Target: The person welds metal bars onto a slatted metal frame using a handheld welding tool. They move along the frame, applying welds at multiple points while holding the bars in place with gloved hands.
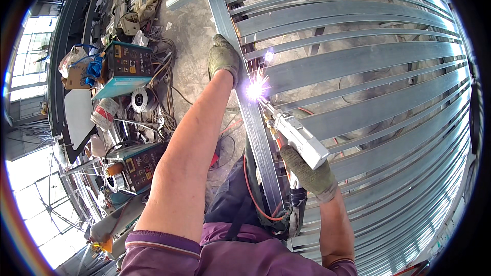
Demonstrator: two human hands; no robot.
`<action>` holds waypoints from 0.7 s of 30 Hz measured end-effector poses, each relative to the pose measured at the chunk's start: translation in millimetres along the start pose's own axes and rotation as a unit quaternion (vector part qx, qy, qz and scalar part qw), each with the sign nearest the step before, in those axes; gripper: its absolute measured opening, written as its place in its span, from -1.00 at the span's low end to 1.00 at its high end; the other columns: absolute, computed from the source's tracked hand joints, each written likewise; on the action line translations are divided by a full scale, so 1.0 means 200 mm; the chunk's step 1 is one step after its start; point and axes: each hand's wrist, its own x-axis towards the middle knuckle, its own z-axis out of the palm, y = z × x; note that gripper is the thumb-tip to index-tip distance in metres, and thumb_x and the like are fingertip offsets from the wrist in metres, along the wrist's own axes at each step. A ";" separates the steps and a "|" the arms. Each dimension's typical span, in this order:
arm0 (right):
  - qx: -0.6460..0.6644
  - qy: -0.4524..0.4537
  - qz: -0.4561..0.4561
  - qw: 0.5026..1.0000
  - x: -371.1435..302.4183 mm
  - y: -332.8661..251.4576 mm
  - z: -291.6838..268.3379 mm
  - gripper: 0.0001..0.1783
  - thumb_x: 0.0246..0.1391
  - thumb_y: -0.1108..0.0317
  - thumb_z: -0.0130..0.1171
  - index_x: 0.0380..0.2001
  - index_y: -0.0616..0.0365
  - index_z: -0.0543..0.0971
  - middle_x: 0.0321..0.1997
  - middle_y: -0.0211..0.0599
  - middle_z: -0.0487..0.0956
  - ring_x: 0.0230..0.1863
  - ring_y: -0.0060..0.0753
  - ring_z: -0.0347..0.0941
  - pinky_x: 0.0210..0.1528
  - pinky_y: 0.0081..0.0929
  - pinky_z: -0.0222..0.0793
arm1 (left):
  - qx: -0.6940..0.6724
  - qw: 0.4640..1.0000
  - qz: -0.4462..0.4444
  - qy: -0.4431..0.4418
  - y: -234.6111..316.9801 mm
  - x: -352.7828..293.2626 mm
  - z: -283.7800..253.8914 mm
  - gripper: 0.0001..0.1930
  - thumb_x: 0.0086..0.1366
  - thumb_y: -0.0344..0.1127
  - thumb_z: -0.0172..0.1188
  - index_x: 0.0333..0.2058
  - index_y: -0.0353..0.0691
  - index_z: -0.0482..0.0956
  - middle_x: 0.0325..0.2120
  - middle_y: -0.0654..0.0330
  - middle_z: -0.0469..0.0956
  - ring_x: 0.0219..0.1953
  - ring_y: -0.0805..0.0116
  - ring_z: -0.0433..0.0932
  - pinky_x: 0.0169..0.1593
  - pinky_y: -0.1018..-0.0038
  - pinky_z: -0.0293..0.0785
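welding along the big grey galvanised steel slatted frame point(358, 66), i'd judge a steady hand matters most here. the long upright grey steel channel point(250, 117) crosses the slats, and my left hand point(223, 59), in a worn green glove, presses flat on it just above the joint, fingers curled over its edge. my right hand point(307, 174) is wrapped tight round the white-bodied welding torch point(296, 135). its tip meets the channel at the bright white arc point(254, 89). i'd keep the tip angle constant and the bracing hand clear of sparks.

Gloved right hand point(307, 174) around sparking welding torch point(296, 135); left hand point(223, 59) on steel frame point(255, 128)
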 end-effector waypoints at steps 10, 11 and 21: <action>-0.007 -0.012 0.017 1.000 -0.03 -0.03 -0.01 -0.47 0.30 0.29 0.35 0.26 0.26 0.52 0.19 -0.18 0.64 0.18 -0.45 0.57 0.15 -0.46 0.50 | -0.054 0.999 -0.003 0.003 -0.04 0.05 0.04 -0.13 0.54 0.35 -0.31 0.01 -0.46 0.65 -0.09 -0.21 0.68 -0.02 -0.10 0.65 0.08 0.15 0.51; -0.006 -0.013 0.020 1.000 -0.03 -0.03 0.00 -0.47 0.31 0.29 0.35 0.26 0.26 0.52 0.17 -0.19 0.65 0.15 -0.46 0.57 0.13 -0.47 0.51 | -0.040 0.999 -0.004 0.001 -0.05 0.05 0.04 -0.13 0.54 0.36 -0.31 0.01 -0.45 0.65 -0.08 -0.20 0.69 -0.02 -0.09 0.65 0.08 0.15 0.51; -0.003 -0.012 0.071 0.997 -0.07 0.00 -0.03 -0.50 0.30 0.31 0.34 0.23 0.27 0.53 -0.05 -0.27 0.69 -0.08 -0.55 0.59 -0.06 -0.51 0.54 | -0.001 1.000 0.005 0.015 -0.03 0.03 0.05 -0.14 0.54 0.36 -0.30 -0.04 -0.41 0.69 -0.20 -0.11 0.71 -0.15 -0.02 0.67 -0.01 0.13 0.53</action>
